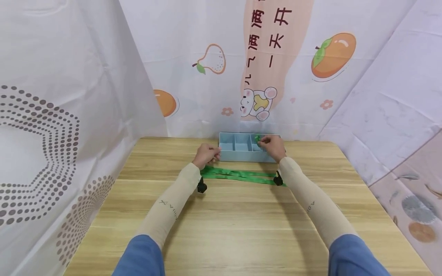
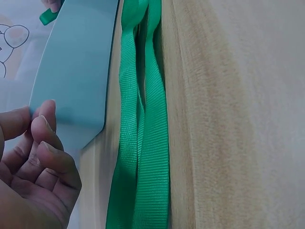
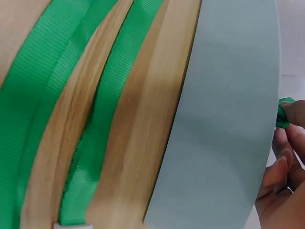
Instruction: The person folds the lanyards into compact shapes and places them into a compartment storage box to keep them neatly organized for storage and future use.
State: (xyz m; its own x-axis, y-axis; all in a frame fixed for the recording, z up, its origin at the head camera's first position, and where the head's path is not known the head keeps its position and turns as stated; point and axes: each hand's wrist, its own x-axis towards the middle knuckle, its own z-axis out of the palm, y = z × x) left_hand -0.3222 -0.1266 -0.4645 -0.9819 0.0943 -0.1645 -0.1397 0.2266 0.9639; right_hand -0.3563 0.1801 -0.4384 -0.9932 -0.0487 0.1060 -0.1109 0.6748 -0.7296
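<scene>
A light blue box (image 1: 243, 156) with three compartments stands at the back of the table. At its left end, my left hand (image 1: 207, 154) has thumb and forefinger together on the top corner of the wall, pinching it, with the other fingers curled below. Over the right compartment my right hand (image 1: 272, 147) pinches a small green piece (image 3: 284, 112) that looks folded, partly hidden by the fingertips. Long green ribbon (image 2: 151, 143) lies in several strands across the table in front of the box, running between my two wrists.
The wooden table (image 1: 221, 226) reaches toward me under both forearms. Behind the box hangs a printed white cloth (image 1: 193, 96), with more cloth at both sides. Black wrist devices (image 1: 202, 186) sit below each wrist, close to the ribbon.
</scene>
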